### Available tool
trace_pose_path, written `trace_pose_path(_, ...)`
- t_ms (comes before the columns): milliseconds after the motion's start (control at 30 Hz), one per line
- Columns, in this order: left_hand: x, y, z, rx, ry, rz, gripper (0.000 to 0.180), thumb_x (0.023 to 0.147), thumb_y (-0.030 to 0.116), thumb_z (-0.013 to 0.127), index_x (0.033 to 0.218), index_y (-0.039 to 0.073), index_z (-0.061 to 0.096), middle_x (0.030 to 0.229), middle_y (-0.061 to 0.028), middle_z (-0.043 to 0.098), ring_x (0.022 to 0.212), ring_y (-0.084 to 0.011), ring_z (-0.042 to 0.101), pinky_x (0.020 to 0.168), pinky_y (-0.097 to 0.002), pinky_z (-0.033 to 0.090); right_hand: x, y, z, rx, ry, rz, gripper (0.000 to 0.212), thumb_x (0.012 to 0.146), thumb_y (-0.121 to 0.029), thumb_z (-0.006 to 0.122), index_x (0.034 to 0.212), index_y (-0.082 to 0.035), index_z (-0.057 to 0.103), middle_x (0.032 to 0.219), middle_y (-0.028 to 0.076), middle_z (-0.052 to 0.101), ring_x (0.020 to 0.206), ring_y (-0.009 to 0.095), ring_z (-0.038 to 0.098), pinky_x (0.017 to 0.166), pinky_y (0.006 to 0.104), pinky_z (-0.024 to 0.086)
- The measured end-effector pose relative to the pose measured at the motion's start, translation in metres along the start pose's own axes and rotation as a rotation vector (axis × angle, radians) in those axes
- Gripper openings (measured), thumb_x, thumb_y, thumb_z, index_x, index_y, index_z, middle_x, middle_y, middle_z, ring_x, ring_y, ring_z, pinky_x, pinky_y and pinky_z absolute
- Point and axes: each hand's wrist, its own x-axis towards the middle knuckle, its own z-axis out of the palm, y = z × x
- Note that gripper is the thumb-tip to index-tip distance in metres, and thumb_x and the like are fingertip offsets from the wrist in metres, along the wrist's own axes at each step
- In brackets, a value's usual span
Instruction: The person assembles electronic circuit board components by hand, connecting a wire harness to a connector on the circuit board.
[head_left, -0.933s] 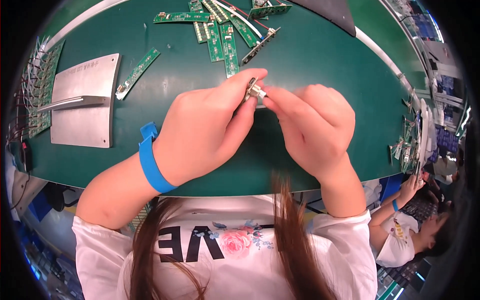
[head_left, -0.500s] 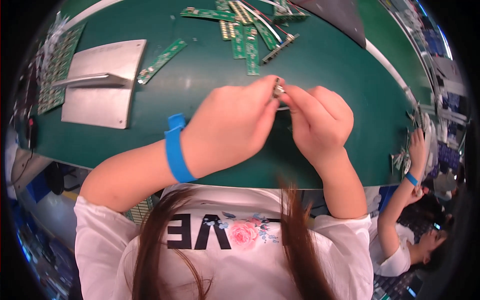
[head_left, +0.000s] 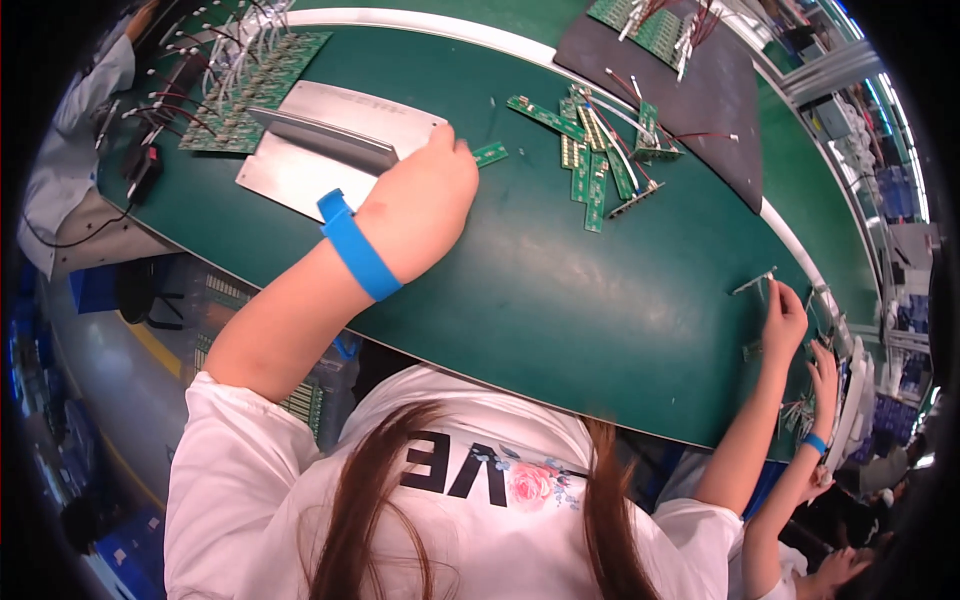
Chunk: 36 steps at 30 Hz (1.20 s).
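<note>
Head view: smooth green worktop (head_left: 570,320), dull silver metal plate (head_left: 298,187) with raised fin (head_left: 325,138).
Slim board (head_left: 752,283): thin, edge-on, over the worktop's right end.
Right hand (head_left: 786,318): arm outstretched, grip pinching the slim board.
Left hand (head_left: 425,205): knuckles up beside green strip (head_left: 491,154); grip hidden, cannot tell its state.

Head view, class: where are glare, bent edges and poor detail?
Head view: soft pale glare on the green tabletop; head view: white edge strip bowed, likely by fisheye distortion; head view: thin circuit board at the right hand too small for fine detail.
</note>
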Motion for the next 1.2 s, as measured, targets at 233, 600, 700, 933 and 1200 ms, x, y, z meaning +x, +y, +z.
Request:
trace_pose_path(233, 0.008, 0.017, 0.01, 0.131, 0.161, 0.132, 0.011, 0.08, 0.006, 0.06, 0.088, -0.001, 0.061, 0.089, -0.0137, 0.059, 0.076, -0.0331, 0.057, 0.069, -0.0405, 0.049, -0.004, -0.037, 0.008, -0.606, 0.426, -0.336, 0.046, 0.082, -0.036, 0.069, 0.12, -0.012, 0.059, 0.113, 0.013, 0.055, 0.104, 0.031, 0.053, 0.088, 0.0423, 0.041)
trace_pose_path(600, 0.024, 0.087, 0.002, -0.666, 0.095, 0.579, 0.029, 0.076, -0.001, 0.07, 0.104, 0.0, 0.064, 0.091, -0.0081, 0.067, 0.079, -0.0172, 0.065, 0.07, -0.0262, 0.051, -0.073, -0.21, 0.064, 1.367, -0.821, 0.464, 0.022, 0.096, -0.02, 0.053, 0.108, -0.002, 0.051, 0.07, 0.004, 0.054, 0.051, 0.01, 0.048, 0.047, 0.0235, 0.039)
trace_pose_path(700, 0.022, 0.097, 0.014, -0.897, 0.191, 0.481, 0.031, 0.073, -0.001, 0.072, 0.104, 0.001, 0.064, 0.091, -0.009, 0.067, 0.08, -0.0201, 0.065, 0.071, -0.0281, 0.051, -0.075, -0.211, 0.063, 1.537, -0.633, 0.523, 0.017, 0.096, -0.017, 0.049, 0.106, -0.002, 0.049, 0.067, 0.005, 0.054, 0.05, 0.012, 0.049, 0.046, 0.0237, 0.039)
trace_pose_path(933, 0.028, 0.077, 0.018, -0.83, 0.098, 0.69, 0.032, 0.072, -0.002, 0.072, 0.102, 0.002, 0.063, 0.091, -0.0101, 0.066, 0.08, -0.0243, 0.064, 0.071, -0.0308, 0.051, -0.07, -0.207, 0.057, 1.53, -0.793, 0.559, 0.014, 0.096, -0.016, 0.048, 0.104, -0.004, 0.049, 0.071, 0.007, 0.057, 0.051, 0.014, 0.05, 0.047, 0.0254, 0.039)
trace_pose_path(1200, 0.038, 0.077, 0.02, -0.867, -0.188, 0.826, 0.02, 0.068, 0.001, 0.069, 0.084, 0.007, 0.059, 0.068, -0.0058, 0.058, 0.061, -0.0272, 0.055, 0.059, -0.0364, 0.043, -0.079, -0.204, 0.064, 1.362, -0.909, 0.526, 0.006, 0.097, -0.013, 0.047, 0.098, -0.007, 0.047, 0.067, 0.001, 0.051, 0.052, 0.008, 0.046, 0.047, 0.0218, 0.035)
